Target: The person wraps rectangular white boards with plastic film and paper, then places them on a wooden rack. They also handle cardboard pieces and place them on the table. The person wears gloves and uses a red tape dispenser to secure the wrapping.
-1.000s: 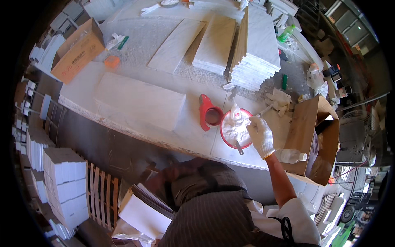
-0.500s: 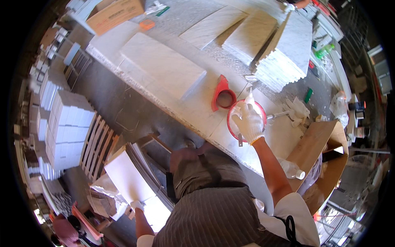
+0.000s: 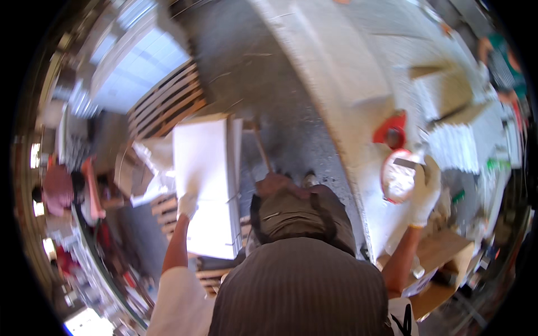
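My left hand (image 3: 186, 206), in a white glove, rests at the left edge of a strapped stack of white panels (image 3: 204, 162); its fingers are too blurred to read. My right hand (image 3: 426, 190), also gloved, is closed at the right side of a red-rimmed bowl (image 3: 383, 178) on the worktable. From its fingers a flat grey scraper blade (image 3: 404, 163) reaches over the white, paste-like contents. Just beyond the bowl lies a red tape dispenser (image 3: 386, 127).
The long pale worktable (image 3: 336, 73) runs along my right, with stone slabs (image 3: 457, 145) stacked farther off. A cardboard box (image 3: 454, 246) stands near my right arm. Wooden pallets (image 3: 168, 101) and cartons are at left. Another person (image 3: 499, 64) is at far right, another (image 3: 59, 190) at far left.
My view has swung left, so the worktable and bowl now sit farther right and the panel stack nearer the middle. The scraper blade now shows over the bowl. My left hand stays by the panels.
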### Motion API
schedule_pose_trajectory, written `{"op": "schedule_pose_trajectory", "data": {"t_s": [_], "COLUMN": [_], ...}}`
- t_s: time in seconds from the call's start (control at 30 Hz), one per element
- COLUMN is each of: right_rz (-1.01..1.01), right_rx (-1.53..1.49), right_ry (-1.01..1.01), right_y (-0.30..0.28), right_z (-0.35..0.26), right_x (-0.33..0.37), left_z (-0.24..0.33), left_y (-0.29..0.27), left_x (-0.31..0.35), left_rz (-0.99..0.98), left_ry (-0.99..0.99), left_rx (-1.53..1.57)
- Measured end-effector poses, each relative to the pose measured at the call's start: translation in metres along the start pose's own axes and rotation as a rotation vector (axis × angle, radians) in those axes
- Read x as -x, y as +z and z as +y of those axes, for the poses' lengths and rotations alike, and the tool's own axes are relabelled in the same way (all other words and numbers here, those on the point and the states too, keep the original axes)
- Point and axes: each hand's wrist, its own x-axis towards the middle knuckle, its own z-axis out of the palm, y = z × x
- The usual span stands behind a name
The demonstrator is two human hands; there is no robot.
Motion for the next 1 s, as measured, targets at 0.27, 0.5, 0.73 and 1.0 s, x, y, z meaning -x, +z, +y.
{"op": "schedule_pose_trajectory", "data": {"t_s": [0.27, 0.5, 0.73, 1.0], "right_rz": [-0.827, -1.349, -1.373, -1.365], "right_rx": [-0.706, -0.655, -0.69, -0.605], "right_ry": [0.75, 0.799, 0.773, 0.751], "right_y": [0.15, 0.27, 0.308, 0.321], "right_z": [-0.088, -0.105, -0.107, -0.103], "right_x": [0.114, 0.2, 0.248, 0.272], "left_z": [0.045, 0.061, 0.079, 0.081], "left_y": [-0.024, -0.045, -0.032, -0.016], "left_x": [0.019, 0.01, 0.049, 0.058], "left_rz": [-0.117, -0.429, -0.057, 0.372], "left_ry": [0.277, 0.608, 0.476, 0.633], "left_rx": [-0.379, -0.724, -0.565, -0.981]}}
